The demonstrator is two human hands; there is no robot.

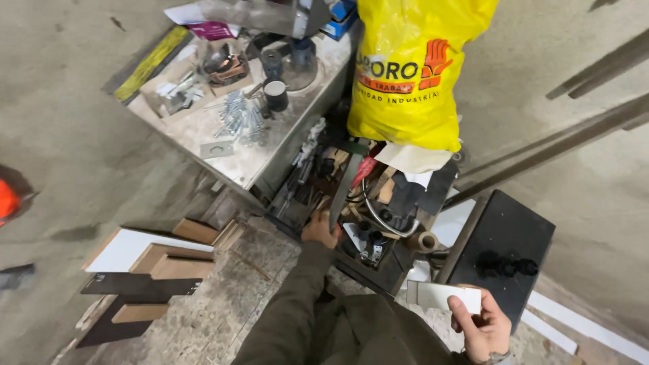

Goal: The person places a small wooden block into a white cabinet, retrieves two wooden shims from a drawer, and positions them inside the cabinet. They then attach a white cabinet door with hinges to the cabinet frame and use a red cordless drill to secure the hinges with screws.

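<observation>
light: even, dim-ish | shadows: soft | focus: sharp ctr | edges: wide-angle bend

— Room around the open toolbox (351,216)?
— Little. Crammed with tools, a long flat blade (343,192) sticking up at its middle, grasped by the left hand (319,228). Yellow bag (405,67) hanging over its far edge.
— To its left?
— Cluttered worktop (236,128) tight against it; bare floor beyond.
— To its right?
— Black case (503,247) alongside, probably touching; hard to tell.
</observation>
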